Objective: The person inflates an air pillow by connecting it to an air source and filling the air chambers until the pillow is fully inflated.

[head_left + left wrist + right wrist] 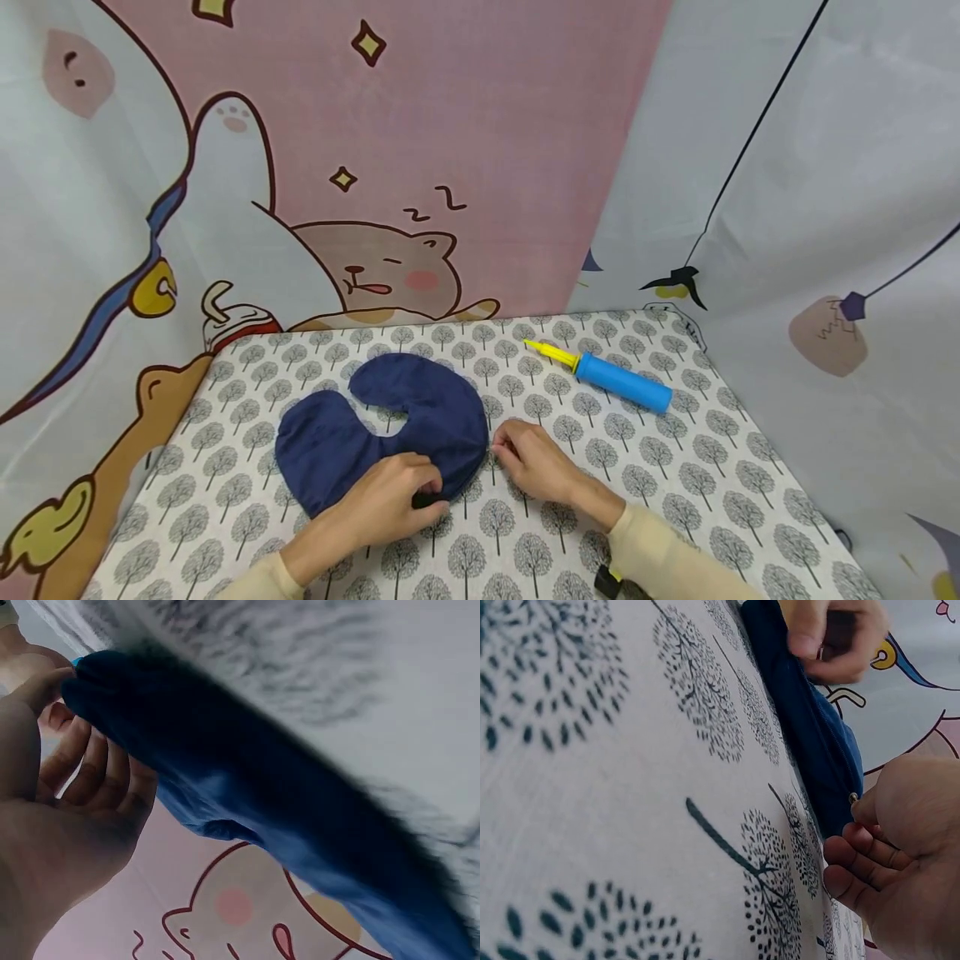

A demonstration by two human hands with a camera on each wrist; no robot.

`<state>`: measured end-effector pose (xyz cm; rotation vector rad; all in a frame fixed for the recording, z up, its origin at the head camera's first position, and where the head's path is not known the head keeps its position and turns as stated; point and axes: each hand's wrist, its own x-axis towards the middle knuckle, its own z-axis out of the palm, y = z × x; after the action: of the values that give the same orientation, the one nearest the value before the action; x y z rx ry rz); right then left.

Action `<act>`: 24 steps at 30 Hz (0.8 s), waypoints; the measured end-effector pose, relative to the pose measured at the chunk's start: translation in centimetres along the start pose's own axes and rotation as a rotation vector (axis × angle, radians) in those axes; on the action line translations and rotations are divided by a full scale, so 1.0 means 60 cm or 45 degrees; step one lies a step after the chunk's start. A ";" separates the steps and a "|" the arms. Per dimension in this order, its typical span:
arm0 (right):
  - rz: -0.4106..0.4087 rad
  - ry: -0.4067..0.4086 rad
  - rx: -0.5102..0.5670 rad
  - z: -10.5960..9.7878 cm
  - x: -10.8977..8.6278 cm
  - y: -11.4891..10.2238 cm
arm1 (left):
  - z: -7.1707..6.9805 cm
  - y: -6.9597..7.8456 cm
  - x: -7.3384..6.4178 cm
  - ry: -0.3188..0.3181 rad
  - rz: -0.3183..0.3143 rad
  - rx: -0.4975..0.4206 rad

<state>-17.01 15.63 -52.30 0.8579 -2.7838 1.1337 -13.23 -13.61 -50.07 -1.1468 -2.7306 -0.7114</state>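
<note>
A navy blue U-shaped neck pillow [446, 408] lies on the tree-print cloth, looking flat and limp, with its opening toward the upper left. My left hand [393, 500] is at its near edge, thumb and fingers holding the fabric there. In the right wrist view, a zipper [829, 727] runs along the pillow's edge and ends in a small gold zipper pull [853, 798]. My right hand [536, 462], at the pillow's right edge, pinches that pull with thumb and forefinger, the other fingers curled. In the left wrist view, the blue fabric [225, 772] partly covers the left fingers.
A blue hand pump [622, 382] with a yellow nozzle [551, 352] lies to the right, beyond the right hand. Printed curtains [480, 150] hang behind and beside the table [465, 554]. A small black object [607, 582] is by the right sleeve.
</note>
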 end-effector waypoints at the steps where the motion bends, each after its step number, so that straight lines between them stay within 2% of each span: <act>1: -0.003 0.001 0.006 0.000 0.001 0.000 | 0.002 0.002 0.007 0.012 -0.004 0.002; 7: -0.010 0.005 0.033 0.003 0.004 0.003 | 0.018 0.020 0.055 0.113 -0.064 0.010; 12: 0.009 0.013 0.036 0.005 0.006 0.003 | 0.033 0.031 0.084 0.195 -0.179 0.090; 17: 0.003 0.014 0.056 0.006 0.007 0.000 | 0.041 0.037 0.095 0.241 -0.247 0.151; 24: -0.022 0.032 0.057 0.006 0.006 -0.004 | 0.045 0.041 0.093 0.241 -0.226 0.185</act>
<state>-17.14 15.09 -52.32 0.8638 -2.7353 1.1998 -15.27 -7.24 -50.06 -0.7727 -2.6929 -0.5944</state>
